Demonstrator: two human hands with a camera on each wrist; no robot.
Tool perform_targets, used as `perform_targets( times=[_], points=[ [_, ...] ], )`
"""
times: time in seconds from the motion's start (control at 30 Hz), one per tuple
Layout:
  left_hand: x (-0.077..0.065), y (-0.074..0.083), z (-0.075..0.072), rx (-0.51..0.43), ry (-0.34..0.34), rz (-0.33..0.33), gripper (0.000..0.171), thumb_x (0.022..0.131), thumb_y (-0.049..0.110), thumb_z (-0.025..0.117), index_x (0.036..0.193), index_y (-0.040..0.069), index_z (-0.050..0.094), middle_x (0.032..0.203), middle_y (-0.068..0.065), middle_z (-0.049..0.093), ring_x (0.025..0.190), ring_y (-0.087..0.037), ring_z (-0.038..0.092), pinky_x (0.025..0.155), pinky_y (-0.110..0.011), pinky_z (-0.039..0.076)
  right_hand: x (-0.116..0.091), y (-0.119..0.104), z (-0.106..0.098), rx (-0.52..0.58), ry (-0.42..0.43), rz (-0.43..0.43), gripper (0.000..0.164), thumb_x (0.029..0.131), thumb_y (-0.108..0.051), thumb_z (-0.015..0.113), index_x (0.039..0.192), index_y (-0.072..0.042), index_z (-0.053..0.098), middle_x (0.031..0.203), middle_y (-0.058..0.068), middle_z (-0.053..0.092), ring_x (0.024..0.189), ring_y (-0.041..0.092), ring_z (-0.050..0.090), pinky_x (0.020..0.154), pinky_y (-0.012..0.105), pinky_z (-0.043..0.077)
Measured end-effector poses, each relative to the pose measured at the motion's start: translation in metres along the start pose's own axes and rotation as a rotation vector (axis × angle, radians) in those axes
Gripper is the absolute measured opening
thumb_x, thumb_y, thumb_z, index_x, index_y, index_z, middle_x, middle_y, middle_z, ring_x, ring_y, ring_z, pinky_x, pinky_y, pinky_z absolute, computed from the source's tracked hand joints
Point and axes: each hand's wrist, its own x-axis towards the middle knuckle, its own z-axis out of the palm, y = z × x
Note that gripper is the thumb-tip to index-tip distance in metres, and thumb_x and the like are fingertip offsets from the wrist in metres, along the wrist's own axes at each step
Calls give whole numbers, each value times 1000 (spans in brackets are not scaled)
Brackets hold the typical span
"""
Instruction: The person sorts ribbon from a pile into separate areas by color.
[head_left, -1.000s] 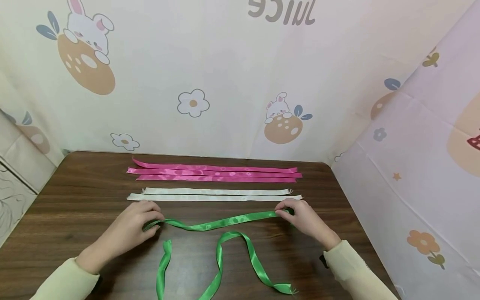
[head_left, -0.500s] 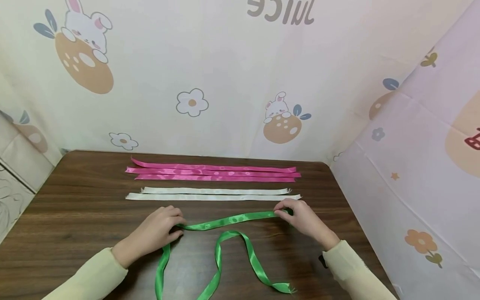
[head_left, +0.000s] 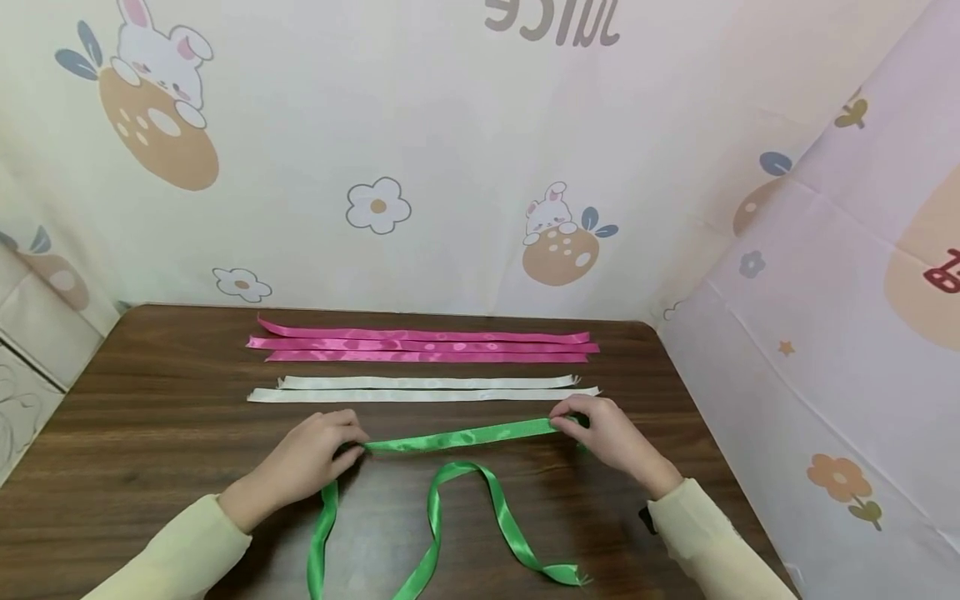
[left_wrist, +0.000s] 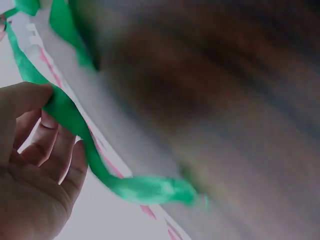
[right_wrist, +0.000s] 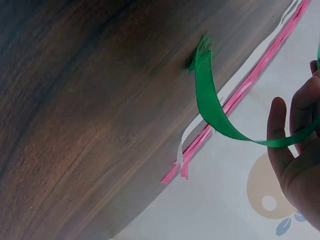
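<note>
A green satin ribbon (head_left: 465, 437) stretches between the two hands, low over the table. My left hand (head_left: 313, 454) pinches its left part between thumb and fingers; in the left wrist view the ribbon's tail (left_wrist: 145, 189) dangles beyond that hand (left_wrist: 42, 145). At the other side my right hand (head_left: 606, 437) pinches the ribbon near its right end, and a frayed tail (right_wrist: 212, 105) curves away past the fingers in the right wrist view. Nearer the body lies more green ribbon (head_left: 508, 527) in a loose bend, with another green strand (head_left: 321, 542) below the left hand.
Two white ribbons (head_left: 420, 395) lie straight beyond the hands. Behind them, several pink ribbons (head_left: 420, 345) run parallel near the back of the brown wooden table (head_left: 187, 358). A printed curtain (head_left: 450, 125) stands along the back and right side.
My left hand has slid right along the green ribbon, away from its left end. The stretch between the hands is now shorter and straighter. My right hand has stayed almost in place.
</note>
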Motion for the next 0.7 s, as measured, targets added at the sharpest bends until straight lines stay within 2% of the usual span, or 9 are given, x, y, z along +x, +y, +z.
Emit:
perform_targets(
  times=[0.17, 0.27, 0.43, 0.7],
  points=[
    [-4, -5, -16, -22, 51, -19, 14, 85, 9, 83, 92, 20, 78, 88, 14, 67, 75, -3, 64, 71, -30, 55, 0, 0, -5, 38, 27, 0, 7, 94, -28, 75, 101, -28, 77, 105, -9, 76, 102, 13, 70, 89, 41, 59],
    [-6, -8, -24, -16, 98, -16, 15, 84, 10, 84, 92, 21, 77, 88, 14, 72, 78, -6, 69, 73, -33, 58, 0, 0, -7, 47, 53, -31, 9, 92, -27, 76, 101, -29, 77, 106, -10, 75, 101, 10, 69, 88, 38, 58],
    [-9, -13, -35, 1, 124, -44, 12, 84, 16, 85, 92, 23, 78, 89, 14, 77, 84, -7, 73, 76, -34, 60, 1, 0, -13, 64, 100, -72, 9, 89, -24, 78, 97, -28, 77, 103, -10, 75, 95, 2, 66, 81, 27, 56],
    [-21, -26, -50, 29, 146, -34, 20, 77, 15, 89, 89, 25, 76, 86, 18, 73, 77, 2, 65, 70, -29, 56, 0, 5, -20, 41, 151, -72, 9, 89, -19, 79, 95, -25, 77, 96, -10, 74, 86, -3, 60, 73, 22, 50]
  ],
)
